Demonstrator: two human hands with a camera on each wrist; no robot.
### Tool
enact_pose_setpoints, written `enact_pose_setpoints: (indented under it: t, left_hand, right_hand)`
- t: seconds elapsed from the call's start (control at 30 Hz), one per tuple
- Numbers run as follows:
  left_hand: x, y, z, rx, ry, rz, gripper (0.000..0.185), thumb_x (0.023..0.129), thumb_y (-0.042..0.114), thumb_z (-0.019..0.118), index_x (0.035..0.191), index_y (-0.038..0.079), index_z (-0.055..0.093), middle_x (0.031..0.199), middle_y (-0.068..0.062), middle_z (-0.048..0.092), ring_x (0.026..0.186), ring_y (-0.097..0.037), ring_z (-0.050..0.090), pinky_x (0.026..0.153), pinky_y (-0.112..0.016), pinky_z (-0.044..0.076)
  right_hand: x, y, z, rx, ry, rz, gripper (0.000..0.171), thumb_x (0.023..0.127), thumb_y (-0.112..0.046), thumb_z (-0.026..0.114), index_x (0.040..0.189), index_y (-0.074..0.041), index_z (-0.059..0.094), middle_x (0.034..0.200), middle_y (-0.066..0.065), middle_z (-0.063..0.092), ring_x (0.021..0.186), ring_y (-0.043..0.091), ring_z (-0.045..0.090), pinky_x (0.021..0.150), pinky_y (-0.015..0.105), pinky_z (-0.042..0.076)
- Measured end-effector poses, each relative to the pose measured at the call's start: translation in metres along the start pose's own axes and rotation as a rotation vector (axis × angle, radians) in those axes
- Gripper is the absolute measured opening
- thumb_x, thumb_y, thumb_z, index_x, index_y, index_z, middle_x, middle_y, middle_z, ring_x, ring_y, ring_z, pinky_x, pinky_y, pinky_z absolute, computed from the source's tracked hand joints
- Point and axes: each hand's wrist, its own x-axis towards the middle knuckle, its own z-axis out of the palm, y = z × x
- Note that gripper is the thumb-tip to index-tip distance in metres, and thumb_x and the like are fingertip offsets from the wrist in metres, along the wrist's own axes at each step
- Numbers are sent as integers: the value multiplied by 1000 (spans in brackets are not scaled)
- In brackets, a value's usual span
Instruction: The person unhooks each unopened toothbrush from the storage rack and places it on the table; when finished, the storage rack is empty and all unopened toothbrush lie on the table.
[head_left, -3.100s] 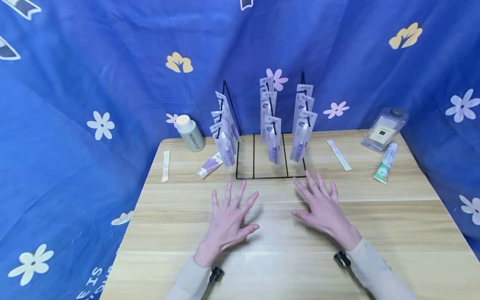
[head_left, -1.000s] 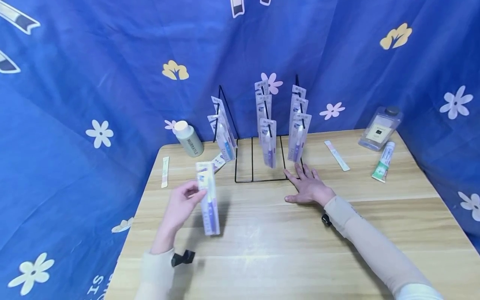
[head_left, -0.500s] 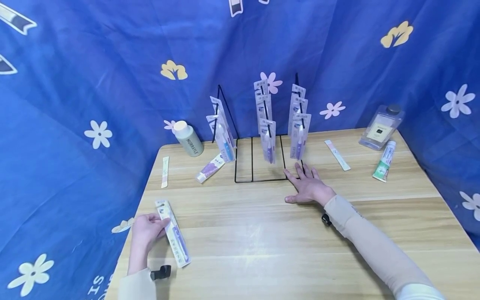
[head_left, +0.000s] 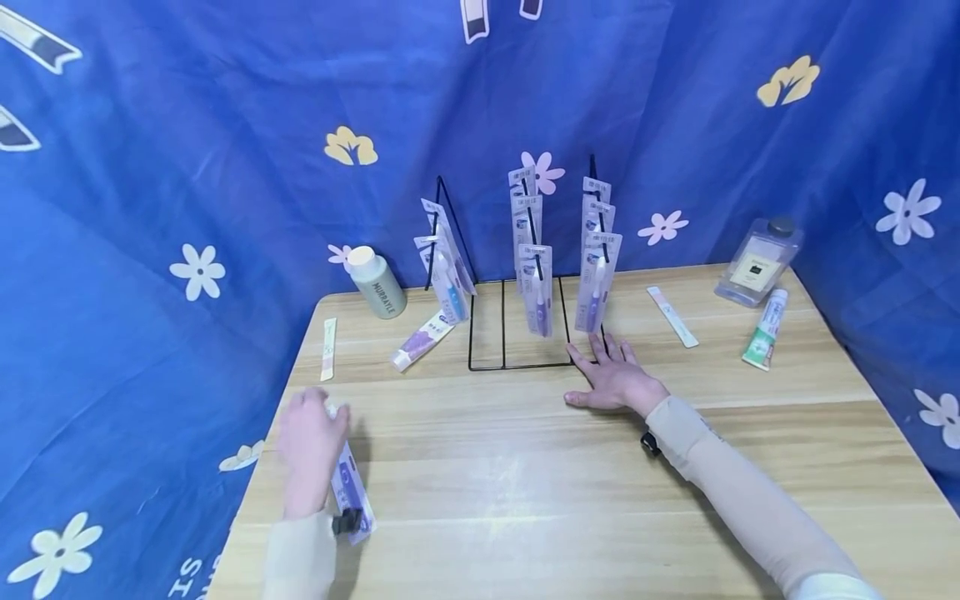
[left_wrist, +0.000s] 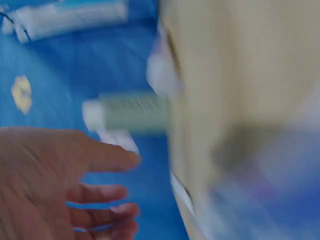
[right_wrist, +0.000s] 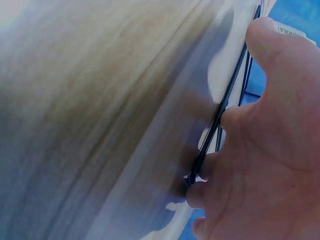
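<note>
Left hand (head_left: 309, 450) lies over a packaged toothbrush (head_left: 349, 492) flat on the counter (head_left: 570, 500); its grip can't be told. Right hand (head_left: 618, 379), fingers spread, presses the wire rack (head_left: 487, 365) base.

Left hand (head_left: 311, 450) laid the toothbrush pack (head_left: 349, 492) on the table (head_left: 570, 492).

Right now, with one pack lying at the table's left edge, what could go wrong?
The toothbrush pack lies close to the table edge under the left hand; a nudge could slide it off. The right hand rests flat against the wire rack; a bump may shake the hanging packs loose.
</note>
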Motion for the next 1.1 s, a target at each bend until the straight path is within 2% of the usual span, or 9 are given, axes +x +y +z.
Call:
enact_pose_setpoints:
  t: [0.07,0.17,0.33,0.5,0.57,0.67,0.77,0.97,1.1]
  left_hand:
    - [15,27,3,-110,101,98,39,90,18,71,120,-6,62,117,-29,65,108,-47,59,86,-59,50]
    - [38,66,7,-330,134,220,42,88,14,76,124,-4,63,125,-26,66,119,-43,60,98,-59,50]
    - [69,117,10,-657,51,341,51,86,9,80,132,-3,60,129,-25,66,123,-39,62,102,-53,53]
    - [85,153,10,-898,-87,352,49,89,4,76,134,-6,58,130,-28,65,121,-36,64,106,-45,52]
    - [91,162,14,-941,-112,336,40,91,3,73,128,-7,61,124,-27,67,112,-28,67,101,-32,55]
    - [98,173,23,-933,-75,345,22,93,2,69,111,-12,66,100,-25,70,86,-11,65,80,-14,53]
    - [98,183,27,-928,-42,382,16,94,-1,68,93,-17,64,81,-21,65,69,-3,56,65,-10,46]
    - [80,198,21,-934,-149,512,13,94,1,69,100,-10,71,92,-27,73,73,0,61,67,-13,48]
    - [56,195,15,-878,-261,525,12,93,4,70,103,-3,74,94,-24,75,77,-8,65,70,-18,53]
  right_hand:
    - [0,0,1,0,-3,-4,96,93,-72,51,165,-22,12,168,28,-5,155,52,-5,124,67,-3]
    - [-1,1,4,4,-1,-8,95,94,-71,52,165,-22,12,169,27,-5,155,52,-4,124,67,-3]
    - [0,0,8,-10,10,-3,95,94,-71,52,165,-24,11,169,25,-5,155,51,-3,124,67,-2]
    - [0,-1,7,-21,22,6,95,94,-70,52,165,-24,11,169,25,-5,155,52,-3,124,68,0]
    - [-1,-1,5,-21,23,8,95,93,-70,52,165,-24,11,169,25,-5,155,52,-3,124,67,0]
    - [-1,-2,4,-15,27,9,95,93,-71,52,165,-24,11,169,26,-4,155,52,-3,124,67,0]
    - [-2,-2,5,-8,26,9,96,93,-71,52,165,-24,11,169,26,-4,155,52,-4,124,67,-1]
    - [-1,-2,7,-22,36,5,96,93,-72,52,165,-24,11,169,27,-2,155,51,-3,124,68,0]
    - [-1,-1,7,-22,37,8,96,93,-71,53,165,-24,11,169,26,-2,155,51,-3,124,67,0]
